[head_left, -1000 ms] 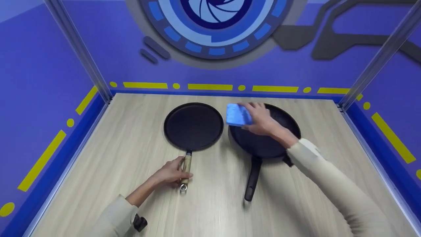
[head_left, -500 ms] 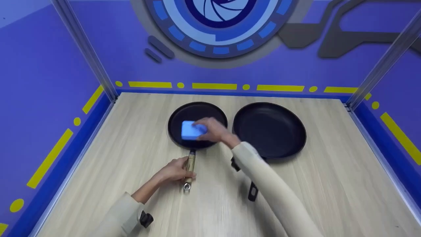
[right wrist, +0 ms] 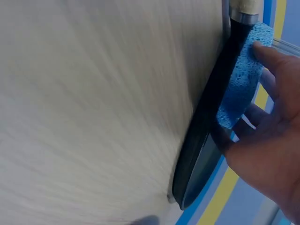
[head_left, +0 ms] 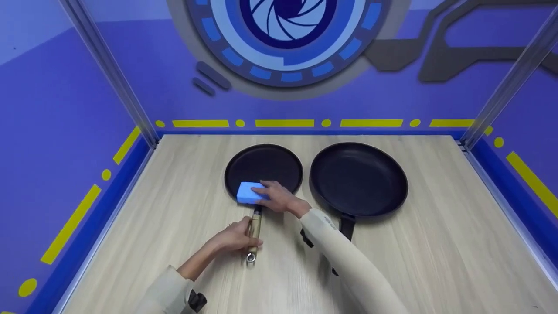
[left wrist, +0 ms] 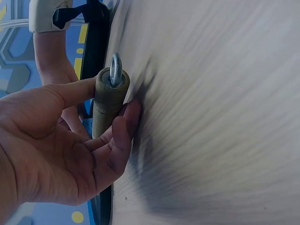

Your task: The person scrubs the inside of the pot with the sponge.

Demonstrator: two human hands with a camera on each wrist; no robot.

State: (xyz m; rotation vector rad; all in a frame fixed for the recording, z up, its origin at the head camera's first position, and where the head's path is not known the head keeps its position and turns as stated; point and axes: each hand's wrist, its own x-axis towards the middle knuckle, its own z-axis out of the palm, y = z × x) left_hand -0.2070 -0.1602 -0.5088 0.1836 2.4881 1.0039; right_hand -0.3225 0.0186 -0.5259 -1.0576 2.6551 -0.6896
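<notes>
A shallow black flat pan (head_left: pixel 266 163) lies on the table, its wooden handle (head_left: pixel 255 226) toward me. My left hand (head_left: pixel 233 235) grips that handle, thumb on one side and fingers curled round the other; in the left wrist view the handle (left wrist: pixel 108 101) ends in a metal ring (left wrist: pixel 115 69). A blue sponge (head_left: pixel 249 193) sits at the pan's near edge, just above where the handle joins. My right hand (head_left: pixel 279 198) holds it by its right side. Seen from the right wrist, the porous sponge (right wrist: pixel 241 79) is pinched between thumb and fingers, against the pan's inside.
To the right stands a deeper black frying pan (head_left: pixel 359 179), its black handle (head_left: pixel 347 226) partly hidden by my right sleeve (head_left: pixel 348 266). The light wooden table (head_left: pixel 436 244) is bounded by blue panels (head_left: pixel 130 87) at the back and both sides.
My right hand has carried the sponge left from over the deeper pan onto the flat pan, then down to its near edge. The left hand has kept its grip on the handle.
</notes>
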